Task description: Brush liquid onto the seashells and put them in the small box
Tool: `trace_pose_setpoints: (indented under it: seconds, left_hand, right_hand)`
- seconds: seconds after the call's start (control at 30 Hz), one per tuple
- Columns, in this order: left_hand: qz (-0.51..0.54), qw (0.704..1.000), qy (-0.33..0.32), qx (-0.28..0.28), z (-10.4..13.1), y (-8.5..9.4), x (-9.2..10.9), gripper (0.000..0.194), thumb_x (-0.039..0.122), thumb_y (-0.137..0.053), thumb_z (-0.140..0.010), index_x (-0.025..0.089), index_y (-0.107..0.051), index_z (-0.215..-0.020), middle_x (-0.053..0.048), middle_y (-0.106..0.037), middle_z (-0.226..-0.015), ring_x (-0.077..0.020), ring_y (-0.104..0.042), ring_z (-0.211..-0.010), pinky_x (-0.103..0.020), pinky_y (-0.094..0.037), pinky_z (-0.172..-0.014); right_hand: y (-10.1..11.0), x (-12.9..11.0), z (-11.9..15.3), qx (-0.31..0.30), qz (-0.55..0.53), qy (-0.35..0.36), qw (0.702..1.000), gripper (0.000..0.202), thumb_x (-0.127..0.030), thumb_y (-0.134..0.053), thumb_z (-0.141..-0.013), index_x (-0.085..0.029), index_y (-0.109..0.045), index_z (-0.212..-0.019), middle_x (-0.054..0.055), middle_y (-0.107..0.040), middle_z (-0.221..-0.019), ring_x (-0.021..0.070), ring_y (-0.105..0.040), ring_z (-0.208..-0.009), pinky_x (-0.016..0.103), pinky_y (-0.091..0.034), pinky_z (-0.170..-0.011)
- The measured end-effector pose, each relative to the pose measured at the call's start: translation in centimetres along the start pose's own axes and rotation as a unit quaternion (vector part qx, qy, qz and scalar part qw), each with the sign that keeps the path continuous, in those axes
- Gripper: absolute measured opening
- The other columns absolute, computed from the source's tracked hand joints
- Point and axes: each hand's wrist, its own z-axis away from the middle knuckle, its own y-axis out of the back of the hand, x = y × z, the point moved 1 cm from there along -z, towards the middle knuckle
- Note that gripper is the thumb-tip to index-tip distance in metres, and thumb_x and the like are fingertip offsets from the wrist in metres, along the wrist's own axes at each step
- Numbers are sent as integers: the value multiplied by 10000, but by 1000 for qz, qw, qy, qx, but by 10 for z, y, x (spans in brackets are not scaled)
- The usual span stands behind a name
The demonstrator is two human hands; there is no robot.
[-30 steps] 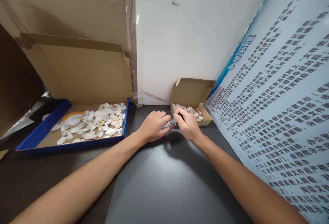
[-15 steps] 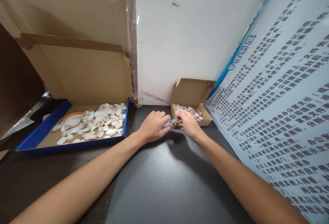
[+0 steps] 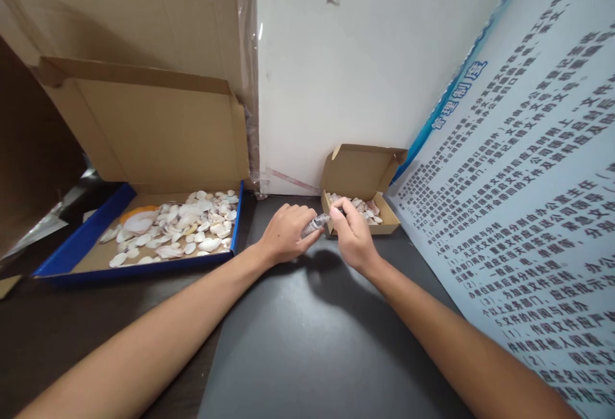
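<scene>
A small clear bottle (image 3: pixel 316 222), see-through and shiny with greyish contents, lies tilted across the gap between my hands. My left hand (image 3: pixel 288 234) is closed around its body, fingers on top and thumb below. At the bottle's narrow right end, my right hand (image 3: pixel 354 236) pinches with thumb and bent forefinger; a small dark bit shows there, perhaps a cap, mostly hidden by the fingers. Both hands are above the dark grey mat (image 3: pixel 278 342). Just behind my right hand stands a small open cardboard box (image 3: pixel 391 219) with seashells (image 3: pixel 372 212) inside.
To the left, a larger blue-edged cardboard box (image 3: pixel 81 270) with its lid up holds many white shells (image 3: pixel 209 244) and an orange one (image 3: pixel 139 214). A white panel (image 3: pixel 298 86) rises behind. A printed poster (image 3: pixel 509 214) leans along the right side.
My right hand has turned at the bottle's end, its thumb now on top and its fingers more curled. The left hand keeps its hold. The view has shifted slightly.
</scene>
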Motion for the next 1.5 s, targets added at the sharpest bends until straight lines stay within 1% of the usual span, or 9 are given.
trace_pose_setpoints:
  seconds: [0.07,0.17,0.23,0.33,0.47,0.87,1.17,1.27,1.5]
  left_hand:
    - [-9,1000,-9,-5,0,0,1,359,472,-341,-946,187,-537,-848,-59,-597,-794,-209,-491,-724,-339,-296,-687]
    - [-23,999,-26,-12,0,1,3,352,461,-341,-947,186,-543,-862,-54,-599,-809,-207,-495,-733,-335,-306,-690]
    - [-33,999,-34,-16,0,0,3,343,454,-344,-948,186,-544,-871,-50,-596,-821,-207,-497,-743,-334,-314,-696]
    - [-40,998,-37,-26,0,0,3,342,459,-347,-949,185,-542,-889,-48,-591,-841,-205,-500,-760,-332,-324,-705]
    - [-34,998,-26,-39,1,-1,2,338,460,-346,-951,186,-540,-919,-47,-594,-861,-205,-507,-777,-328,-330,-713]
    - [-23,998,-7,-54,0,-3,-1,308,438,-370,-948,178,-533,-944,-53,-609,-886,-211,-523,-796,-331,-336,-721]
    - [-8,998,-8,-56,1,-2,-1,286,421,-388,-944,175,-534,-942,-53,-615,-882,-213,-538,-811,-329,-342,-726]
    - [-6,999,-7,-53,0,-2,-1,283,419,-391,-944,175,-535,-942,-51,-618,-882,-212,-540,-812,-330,-346,-731]
    - [6,999,5,-40,1,-5,-4,282,420,-396,-942,173,-532,-948,-52,-630,-874,-207,-543,-789,-329,-359,-725]
  right_hand:
    - [5,-4,2,-10,113,68,991,160,-286,-382,-921,-210,-457,-802,-9,-482,-664,147,-454,-599,271,-342,-605]
    - [10,-6,1,-36,173,82,981,156,-245,-412,-893,-203,-473,-756,-14,-494,-633,148,-456,-588,275,-312,-600]
    - [10,-3,-2,-36,133,48,989,176,-235,-410,-884,-203,-458,-717,-25,-465,-605,141,-439,-574,267,-303,-585]
    - [8,3,-7,-27,-20,-40,999,199,-239,-419,-852,-206,-414,-656,-43,-380,-560,125,-376,-536,249,-282,-535]
    - [5,11,-12,-20,-171,-125,977,191,-256,-430,-799,-218,-361,-625,-66,-270,-530,109,-248,-467,236,-213,-449]
    - [8,16,-14,24,-211,-134,968,213,-313,-465,-797,-218,-371,-631,-71,-237,-549,99,-198,-463,225,-147,-415]
    - [8,15,-13,13,-225,-132,965,216,-287,-500,-785,-209,-388,-617,-70,-251,-551,89,-204,-466,214,-142,-412]
    - [6,13,-13,4,-264,-154,952,212,-276,-528,-767,-204,-400,-613,-74,-253,-546,81,-198,-457,204,-140,-406]
    - [6,23,-16,31,-320,-188,928,170,-292,-512,-756,-213,-408,-647,-98,-209,-506,68,-161,-401,188,-147,-381]
